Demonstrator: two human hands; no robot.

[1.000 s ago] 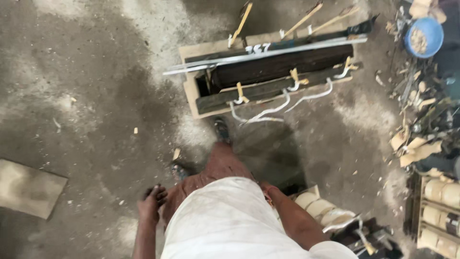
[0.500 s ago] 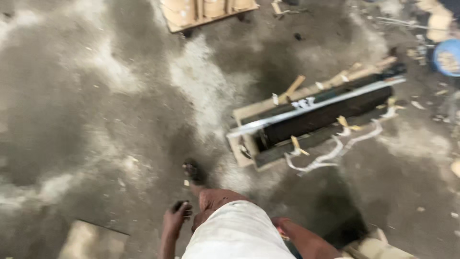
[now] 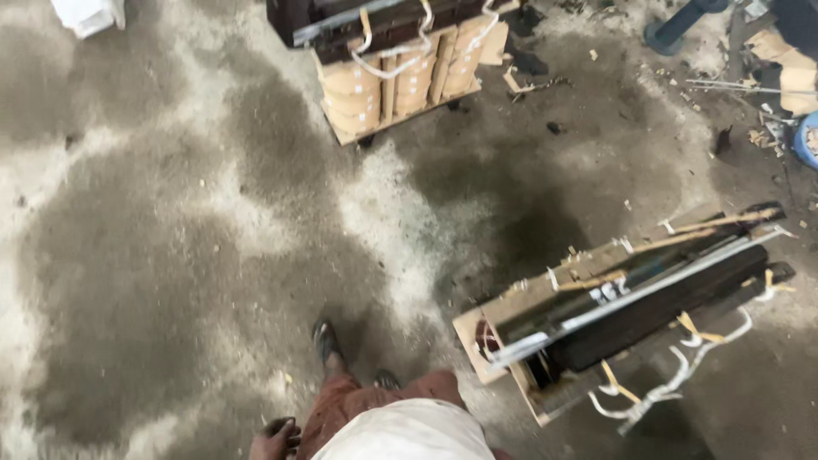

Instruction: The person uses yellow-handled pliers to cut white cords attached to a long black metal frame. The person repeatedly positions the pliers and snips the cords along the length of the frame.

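I stand on a stained concrete floor. My left hand (image 3: 274,438) hangs at my side near the bottom edge, fingers loosely curled, holding nothing that I can see. My right hand is out of view. A long transformer core assembly (image 3: 630,307) with a dark laminated bar, a metal strip, tan insulation and white leads lies on the floor to my right. A second unit (image 3: 400,68) with tan wound coils and white ties stands at the top centre.
My feet (image 3: 325,342) point forward in dark sandals. A white object (image 3: 85,15) lies at the top left. Scrap, sticks and a blue container (image 3: 805,140) clutter the right edge. A dark blue pipe-like part (image 3: 677,25) sits at the top right.
My view has swung left and forward. The long core assembly moved from the centre to the right of view. The coil unit at the top came into fuller view. My right arm dropped out of view.
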